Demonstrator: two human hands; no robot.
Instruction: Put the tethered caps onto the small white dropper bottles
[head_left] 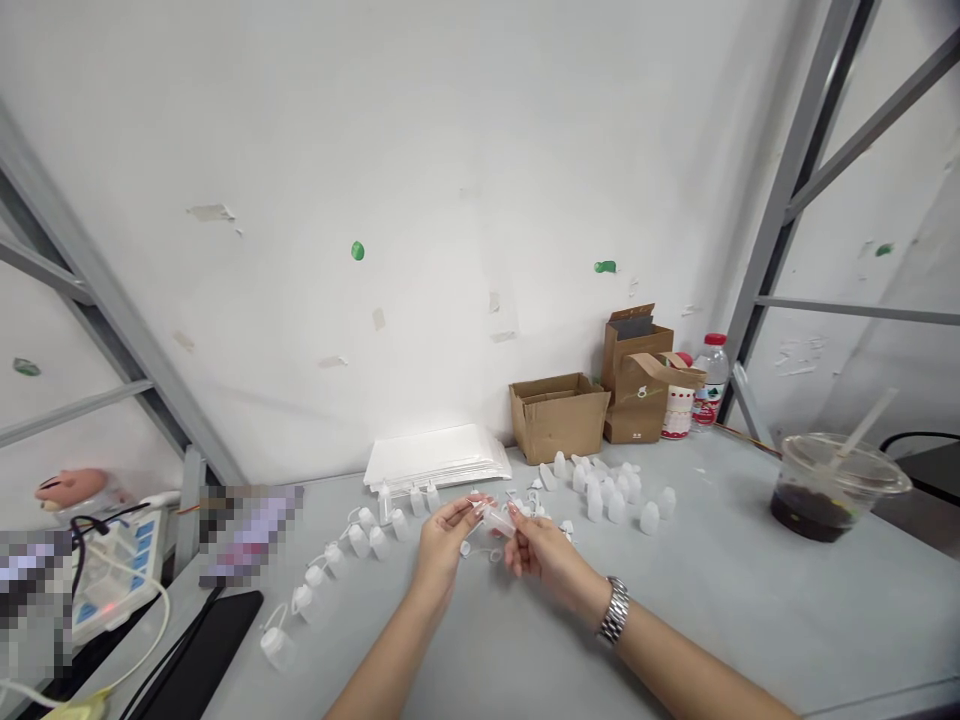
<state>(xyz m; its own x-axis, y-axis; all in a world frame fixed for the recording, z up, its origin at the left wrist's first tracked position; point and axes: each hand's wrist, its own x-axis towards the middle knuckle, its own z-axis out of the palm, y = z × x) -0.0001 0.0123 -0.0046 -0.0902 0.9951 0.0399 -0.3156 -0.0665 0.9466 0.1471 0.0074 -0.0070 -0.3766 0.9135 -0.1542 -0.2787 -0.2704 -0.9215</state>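
Between the fingers of our left hand [446, 532] and right hand [549, 556], we pinch a small translucent bottle [496, 521] above the surface's [705, 600] middle. Capped bottles [358, 541] curve toward its front-left corner; more bottles [616, 506] cluster near its back edge.

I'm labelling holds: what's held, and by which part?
A translucent bottle: left hand at its upper end, right hand at its right side; exact contacts unclear.

Bright, diffuse light, faint shadows, stretching toward the edges.
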